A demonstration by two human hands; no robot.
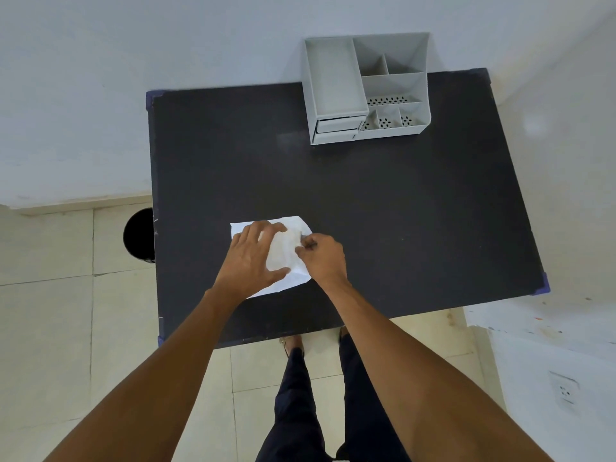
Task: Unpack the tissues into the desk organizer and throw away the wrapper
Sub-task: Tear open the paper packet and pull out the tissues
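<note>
White walls and pale floor tiles surround our black counter point(383, 211). We press our left hand point(248, 258) flat, fingers spread, on the white tissue pack point(283, 251) near the counter's front edge. Our right hand point(321, 258) pinches the wrapper at the pack's right side. No writing is readable. An empty grey organizer point(365, 88) sits at the back; a black bin point(140, 236) stands left.

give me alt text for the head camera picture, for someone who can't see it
Two bare hands work at a white tissue pack on a black table: the left hand presses it flat while the right hand pinches its wrapper edge. A grey desk organizer sits empty at the far edge, and a black bin stands on the floor at left.
</note>
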